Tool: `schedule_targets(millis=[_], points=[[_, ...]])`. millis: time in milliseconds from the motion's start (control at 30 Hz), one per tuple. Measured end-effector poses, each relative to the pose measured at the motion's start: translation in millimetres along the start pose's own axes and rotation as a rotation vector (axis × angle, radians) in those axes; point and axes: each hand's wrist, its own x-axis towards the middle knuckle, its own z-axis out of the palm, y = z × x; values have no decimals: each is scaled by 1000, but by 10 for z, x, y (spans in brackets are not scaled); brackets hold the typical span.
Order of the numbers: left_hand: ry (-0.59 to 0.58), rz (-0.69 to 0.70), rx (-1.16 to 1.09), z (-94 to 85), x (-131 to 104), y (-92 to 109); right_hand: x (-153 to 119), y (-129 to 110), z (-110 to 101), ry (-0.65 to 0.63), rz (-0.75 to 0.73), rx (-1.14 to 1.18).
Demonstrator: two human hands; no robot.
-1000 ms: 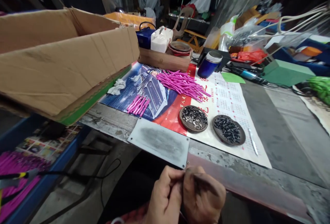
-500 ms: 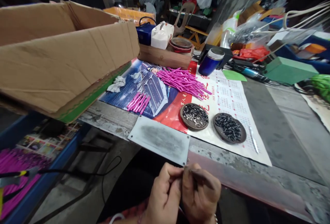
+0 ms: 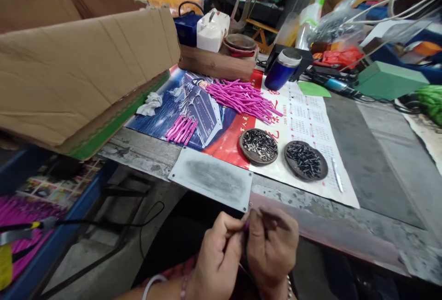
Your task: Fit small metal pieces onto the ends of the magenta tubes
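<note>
Close together at the table's front edge, my left hand point(image 3: 219, 251) and my right hand point(image 3: 271, 247) are both closed, fingertips meeting. A small bit of a pink stick point(image 3: 246, 226) shows between them; the fingers hide the rest. Ahead of the hands lies a grey metal plate point(image 3: 212, 178) with a dark smudge. Beyond it are a short row of pink sticks with dark ends point(image 3: 181, 130) and a larger heap of pink sticks point(image 3: 243, 99). A round dish point(image 3: 244, 153) holds small dark and silvery metal parts. Dark pin-like pieces fill the second dish point(image 3: 323, 171).
A large cardboard box point(image 3: 113, 46) stands at the left. The dishes rest on a calendar poster point(image 3: 340, 194) with a silver pen point(image 3: 337, 175). Behind are a blue tumbler point(image 3: 279, 73) and a wooden board point(image 3: 216, 63). Pliers point(image 3: 41, 224) lie over a blue crate point(image 3: 78, 217) at lower left.
The view has tilted down slightly, so the table sits higher in the picture. Both hands stay together, and a bit of pink now shows between the fingertips.
</note>
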Motion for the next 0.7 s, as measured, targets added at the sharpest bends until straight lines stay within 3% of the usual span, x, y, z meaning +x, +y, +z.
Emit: schedule_targets(millis=[167,233,400,700], points=[[-142,187,291,-168,70,135,87,74,-200,-254,522,533],[-139,263,361,-227,98,167,110,96,-283,-338,581,528],[-76,363,525,-291,92,154,164,65,-364,-538,514,305],[-32,436,648,-288,96,189,194,26,-377,-593,223,110]])
